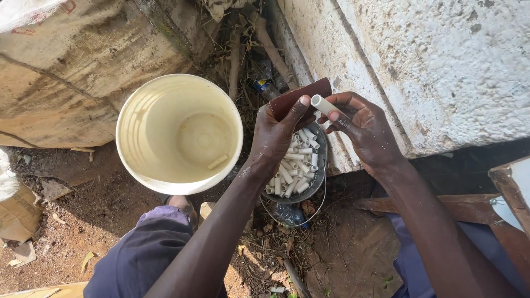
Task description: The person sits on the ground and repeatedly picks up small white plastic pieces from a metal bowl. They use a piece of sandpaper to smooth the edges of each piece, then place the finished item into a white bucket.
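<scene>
My left hand [279, 132] grips a reddish-brown sheet of sandpaper [301, 95], thumb pressed on its edge. My right hand [361, 124] holds a short white plastic tube piece [324, 104], its open end touching the sandpaper. Below both hands sits a grey metal bowl [317, 185] filled with several similar white tube pieces [292, 171]. To the left stands a cream plastic bucket [127, 143] with one tube piece [217, 161] lying on its bottom.
A rough white concrete wall [441, 66] rises on the right, a weathered slab [66, 72] on the left. Sticks and litter lie between them. A wooden frame [475, 204] is at the right. My knees in purple trousers [143, 254] flank the dirt ground.
</scene>
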